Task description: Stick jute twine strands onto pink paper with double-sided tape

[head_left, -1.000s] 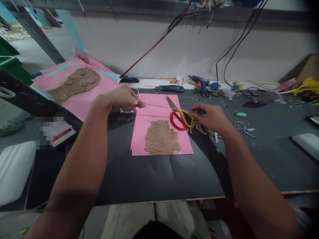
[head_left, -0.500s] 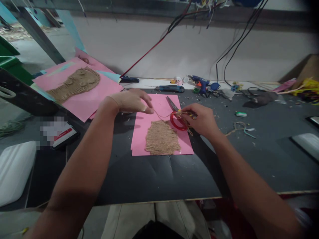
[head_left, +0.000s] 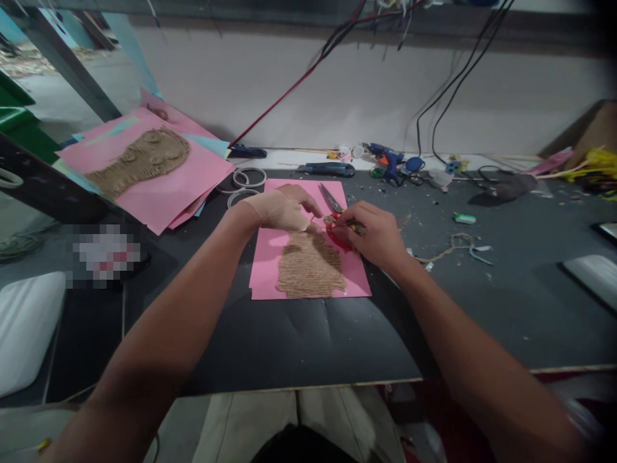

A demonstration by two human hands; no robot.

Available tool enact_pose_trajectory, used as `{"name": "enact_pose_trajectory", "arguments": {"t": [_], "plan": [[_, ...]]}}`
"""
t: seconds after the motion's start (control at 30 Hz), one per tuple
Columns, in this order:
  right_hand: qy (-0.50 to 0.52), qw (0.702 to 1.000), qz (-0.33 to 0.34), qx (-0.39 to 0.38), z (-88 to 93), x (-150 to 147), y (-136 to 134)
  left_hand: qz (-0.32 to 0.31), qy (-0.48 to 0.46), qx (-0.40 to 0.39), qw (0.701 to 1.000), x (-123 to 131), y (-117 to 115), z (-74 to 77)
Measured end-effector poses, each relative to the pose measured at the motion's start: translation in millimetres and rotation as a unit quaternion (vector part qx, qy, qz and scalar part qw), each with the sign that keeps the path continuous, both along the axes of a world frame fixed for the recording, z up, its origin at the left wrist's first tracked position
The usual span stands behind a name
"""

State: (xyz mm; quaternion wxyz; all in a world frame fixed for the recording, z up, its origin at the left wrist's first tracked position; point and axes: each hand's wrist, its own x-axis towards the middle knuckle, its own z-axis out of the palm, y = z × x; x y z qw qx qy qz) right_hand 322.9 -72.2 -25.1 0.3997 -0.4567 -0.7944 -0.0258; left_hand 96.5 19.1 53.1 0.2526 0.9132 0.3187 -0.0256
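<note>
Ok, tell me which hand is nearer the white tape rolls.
Left. The left hand is just below and to the right of the white tape rolls, over the pink paper. The right hand is much farther right of them, across the paper.

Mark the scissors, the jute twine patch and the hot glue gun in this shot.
Scissors (head_left: pixel 330 199), head view, on the metal blades.
Jute twine patch (head_left: pixel 308 271), head view, on its middle.
Hot glue gun (head_left: pixel 391 161), head view, on the blue body.

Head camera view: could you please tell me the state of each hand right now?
Left hand: fingers spread, grip unclear.
Right hand: closed, pinching twine.
</note>
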Motion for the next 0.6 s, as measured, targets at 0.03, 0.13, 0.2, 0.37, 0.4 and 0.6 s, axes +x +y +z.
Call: {"name": "enact_pose_trajectory", "arguments": {"t": [0.03,0.13,0.2,0.37,0.4,0.6], "plan": [[-0.004,1.000,0.005,0.000,0.0,-0.3,0.0,0.005,0.003,-0.003,1.000,-0.9,1.1,-0.6],[0.002,1.000,-0.008,-0.009,-0.3,-1.2,-0.3,0.016,0.005,-0.006,1.000,-2.4,2.3,-1.5],[0.014,0.999,-0.027,-0.017,-0.3,-1.7,-0.7,0.019,0.005,-0.004,1.000,-2.6,1.8,-0.8],[0.027,0.997,-0.062,-0.026,1.1,-2.8,-1.0,0.022,0.008,0.004,1.000,-4.3,1.8,1.7],[0.023,0.997,-0.064,-0.029,1.5,-2.9,-0.9,0.021,0.006,0.003,1.000,-4.9,2.5,1.7],[0.038,0.994,-0.091,-0.052,3.0,-2.3,-0.9,0.018,0.004,0.020,1.000,-5.0,4.3,0.7]]}}
